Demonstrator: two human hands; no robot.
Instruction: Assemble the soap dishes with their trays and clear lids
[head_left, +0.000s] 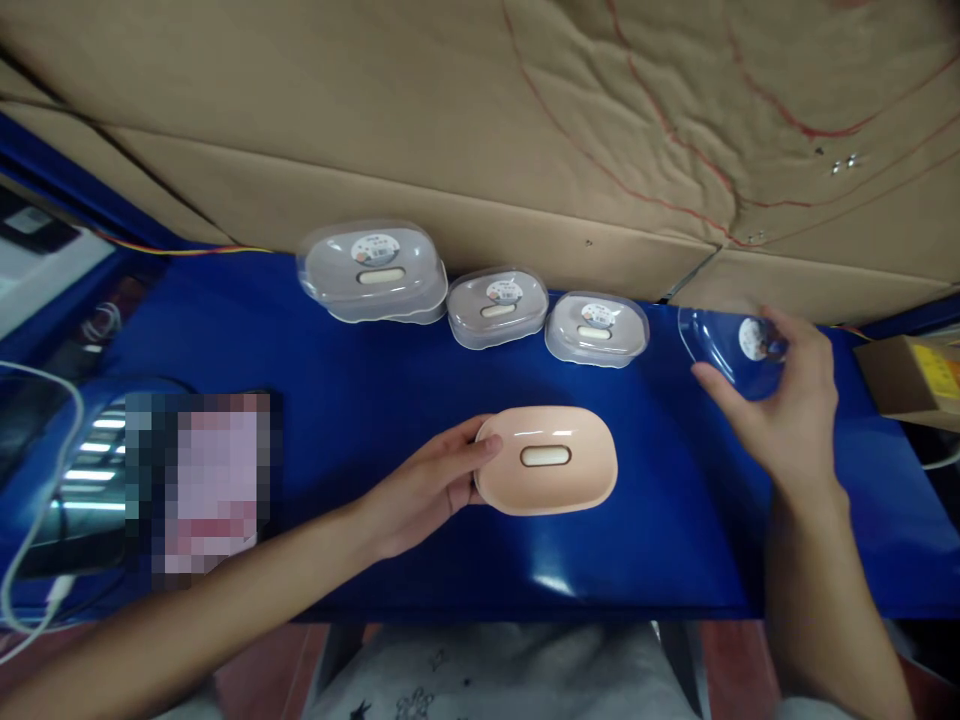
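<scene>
A peach-coloured oval soap dish with a slot in its middle lies on the blue table. My left hand grips its left end, thumb on top. My right hand is raised to the right and holds a clear plastic lid with a round sticker, fingers wrapped around its edge.
Three closed soap boxes with clear lids stand in a row at the back: a larger stack, a middle one and a right one. Brown cardboard walls the back. A cardboard box sits far right, cables far left.
</scene>
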